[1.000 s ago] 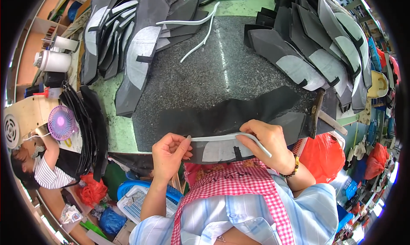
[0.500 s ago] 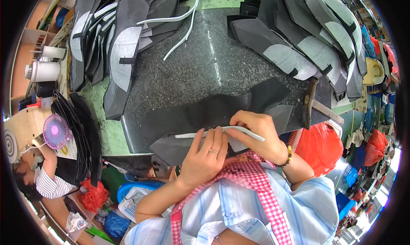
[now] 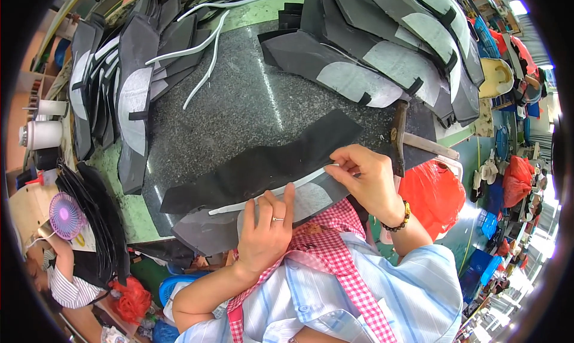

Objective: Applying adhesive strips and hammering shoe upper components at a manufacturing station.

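Observation:
A thin white strip (image 3: 311, 177) lies in a gentle curve along the edge between a black sheet (image 3: 257, 166) and a grey panel (image 3: 200, 228) with a pale patch. My left hand (image 3: 266, 226) rests with its fingers stretched out, the tips pressing on the strip and the panel. At the strip's right end, my right hand (image 3: 368, 178) pinches it between thumb and fingers. Part of the panel is hidden under my left hand, and its near edge is against the checked apron (image 3: 323, 229).
Stacked grey panels stand at the left (image 3: 134, 98) and right (image 3: 382, 62) of the dark speckled worktop (image 3: 221, 116). Loose white strips (image 3: 206, 44) lie at the back. A hammer (image 3: 418, 141) rests at the right edge, above a red plastic bag (image 3: 433, 196). Another person sits far left by a fan (image 3: 67, 216).
My right hand has moved to the strip's right end, and the strip now curves along the panel's edge. The sheet and panel have tilted, right side farther away. The whole view has shifted too.

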{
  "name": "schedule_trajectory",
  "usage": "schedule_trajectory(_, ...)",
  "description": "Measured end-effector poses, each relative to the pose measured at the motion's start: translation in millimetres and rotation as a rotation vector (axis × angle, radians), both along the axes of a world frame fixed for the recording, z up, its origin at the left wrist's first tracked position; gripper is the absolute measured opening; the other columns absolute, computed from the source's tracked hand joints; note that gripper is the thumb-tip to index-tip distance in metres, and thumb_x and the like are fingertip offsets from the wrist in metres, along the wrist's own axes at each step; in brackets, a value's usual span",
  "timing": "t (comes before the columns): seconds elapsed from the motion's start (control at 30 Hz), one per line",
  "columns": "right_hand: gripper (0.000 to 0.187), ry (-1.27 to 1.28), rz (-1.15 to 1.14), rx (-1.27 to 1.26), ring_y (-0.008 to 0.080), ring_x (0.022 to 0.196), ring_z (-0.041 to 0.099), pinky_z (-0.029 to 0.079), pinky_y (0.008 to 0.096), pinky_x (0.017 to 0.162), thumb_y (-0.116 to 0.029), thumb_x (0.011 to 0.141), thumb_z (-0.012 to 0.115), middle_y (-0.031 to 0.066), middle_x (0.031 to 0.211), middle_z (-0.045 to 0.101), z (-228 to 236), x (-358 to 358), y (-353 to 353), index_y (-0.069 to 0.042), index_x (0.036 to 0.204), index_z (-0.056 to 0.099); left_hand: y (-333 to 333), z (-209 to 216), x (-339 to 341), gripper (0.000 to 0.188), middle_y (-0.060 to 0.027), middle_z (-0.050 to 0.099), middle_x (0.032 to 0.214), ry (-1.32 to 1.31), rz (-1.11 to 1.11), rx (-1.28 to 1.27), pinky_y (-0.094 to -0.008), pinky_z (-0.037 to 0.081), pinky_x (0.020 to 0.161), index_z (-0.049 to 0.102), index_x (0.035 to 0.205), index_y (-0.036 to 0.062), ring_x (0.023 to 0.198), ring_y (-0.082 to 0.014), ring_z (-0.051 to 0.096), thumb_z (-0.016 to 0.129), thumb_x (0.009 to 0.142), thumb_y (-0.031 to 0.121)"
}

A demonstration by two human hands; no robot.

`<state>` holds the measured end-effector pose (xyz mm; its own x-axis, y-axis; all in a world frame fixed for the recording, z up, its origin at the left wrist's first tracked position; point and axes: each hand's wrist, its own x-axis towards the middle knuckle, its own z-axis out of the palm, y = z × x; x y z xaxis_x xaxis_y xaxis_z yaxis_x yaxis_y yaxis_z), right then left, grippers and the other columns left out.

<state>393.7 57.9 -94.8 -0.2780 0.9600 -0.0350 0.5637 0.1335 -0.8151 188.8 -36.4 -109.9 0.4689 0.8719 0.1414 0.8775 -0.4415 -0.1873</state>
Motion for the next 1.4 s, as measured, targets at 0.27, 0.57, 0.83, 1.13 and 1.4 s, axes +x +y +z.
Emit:
schedule_trajectory(0.27,0.041,-0.364,0.153,-0.062,0.0302,0.063,0.064,0.048,0.0396,0.057,-0.025,0.071,0.084,0.0110,0.067,0.061,6.1,12.6,34.5,-0.005,0.097,0.059,1.5,6.2,-9.2,0.043,-0.0131,0.058,0.111,-0.026,-0.056,-0.053,-0.0409,0.047,0.090,0.065,0.125,0.0027,0.103,-0.0269,0.054,0.057,0.086,0.018)
schedule_trajectory(0.57,0.029,0.056,0.223,0.230,0.0226,0.069,0.057,0.049,0.0317,0.062,-0.002,0.079,0.073,0.0090,0.085,0.057,-26.1,46.4,-2.3,-0.004,0.107,0.068,76.2,15.4,12.2,0.052,-0.0151,0.058,0.117,-0.569,0.123,-0.110,-0.0476,0.042,0.096,0.059,0.113,0.0025,0.112,-0.0333,0.055,0.081,0.069,0.019)
schedule_trajectory(0.83,0.024,-0.411,0.359,0.375,0.0310,0.091,0.058,0.051,0.0380,0.076,-0.006,0.083,0.061,0.0122,0.091,0.056,-18.3,39.2,-29.2,-0.003,0.106,0.068,64.2,6.6,7.1,0.031,-0.0088,0.066,0.088,-0.555,-0.154,-0.423,-0.0404,0.046,0.084,0.069,0.103,-0.0030,0.084,-0.0269,0.061,0.069,0.076,0.013)
schedule_trajectory(1.13,0.046,0.008,0.235,-0.109,0.0231,0.074,0.061,0.047,0.0296,0.067,-0.012,0.093,0.055,0.0087,0.085,0.058,-6.3,59.9,15.8,-0.018,0.139,0.053,43.8,-10.3,27.1,0.040,-0.0212,0.068,0.104,-0.186,-0.357,0.043,-0.0394,0.051,0.091,0.069,0.105,-0.0083,0.090,-0.0282,0.064,0.056,0.074,0.013)
schedule_trajectory(1.4,0.064,-0.442,0.479,0.429,0.0340,0.102,0.059,0.049,0.0440,0.088,0.001,0.067,0.066,0.0150,0.109,0.057,15.1,66.1,18.2,-0.011,0.130,0.060,42.7,-4.0,24.8,0.039,-0.0228,0.068,0.105,-0.112,-0.351,0.024,-0.0385,0.051,0.090,0.069,0.105,-0.0064,0.089,-0.0274,0.065,0.057,0.074,0.014)
